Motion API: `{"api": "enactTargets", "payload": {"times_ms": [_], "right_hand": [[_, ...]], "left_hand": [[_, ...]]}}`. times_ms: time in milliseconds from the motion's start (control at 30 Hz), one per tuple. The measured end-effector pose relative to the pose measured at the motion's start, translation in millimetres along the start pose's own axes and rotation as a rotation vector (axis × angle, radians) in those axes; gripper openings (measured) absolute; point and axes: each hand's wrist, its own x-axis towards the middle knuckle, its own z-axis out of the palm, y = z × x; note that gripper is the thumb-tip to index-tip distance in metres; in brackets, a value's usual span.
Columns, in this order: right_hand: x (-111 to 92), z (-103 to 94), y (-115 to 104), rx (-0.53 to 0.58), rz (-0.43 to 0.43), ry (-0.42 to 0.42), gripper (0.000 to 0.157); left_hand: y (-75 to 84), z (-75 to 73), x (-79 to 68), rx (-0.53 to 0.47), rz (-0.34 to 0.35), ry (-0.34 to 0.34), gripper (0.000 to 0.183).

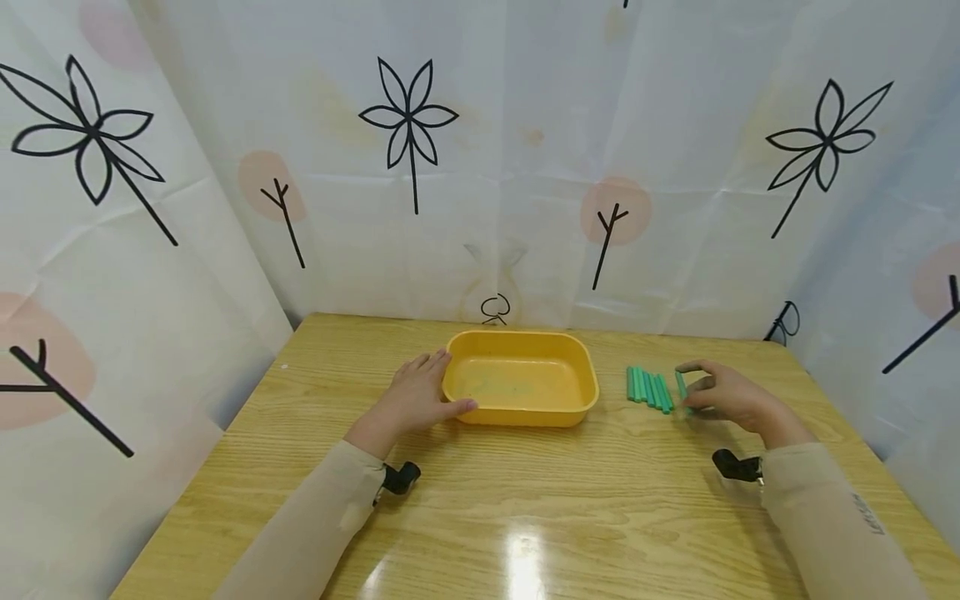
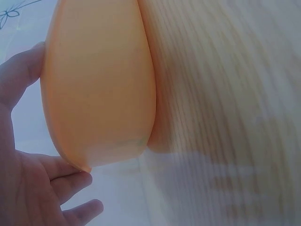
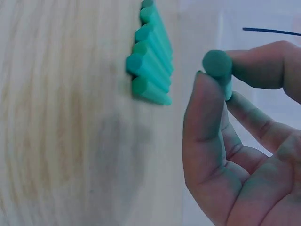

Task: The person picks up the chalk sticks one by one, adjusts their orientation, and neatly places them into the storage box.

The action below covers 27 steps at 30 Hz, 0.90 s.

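Observation:
A shallow yellow plastic tray (image 1: 517, 419) sits near the far middle of the table. My left hand (image 1: 415, 392) lies at its left front corner, fingers extended along the left rim and thumb along the front. In the left wrist view, the thumb touches the tray's wall (image 2: 101, 80) at the rim. My right hand (image 1: 731, 400) pinches one green chalk stick (image 3: 217, 64) between thumb and forefinger, above the table. Several more green and teal chalk sticks (image 1: 649, 388) lie side by side in a row, just left of that hand.
The wooden table (image 1: 525, 483) ends at a white printed curtain (image 1: 495, 208) behind and at both sides. A dark cable (image 1: 782, 323) shows by the far right corner. Faint green smudges mark the tray's floor (image 1: 502, 387).

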Motion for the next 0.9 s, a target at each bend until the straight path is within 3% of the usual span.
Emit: {"api": "enactTargets", "payload": {"times_ms": [567,900], "right_hand": [[-11.2,15.5,-50.4,0.073,-0.118,0.027,0.075],[-15.1,26.4,-86.0,0.178,-0.198,0.014,0.065]], "left_hand": [[1.7,1.5,-2.0,0.0,-0.003,-0.012,0.105],[4.9,-1.3,-3.5,-0.011,-0.003,0.002,0.103]]}}
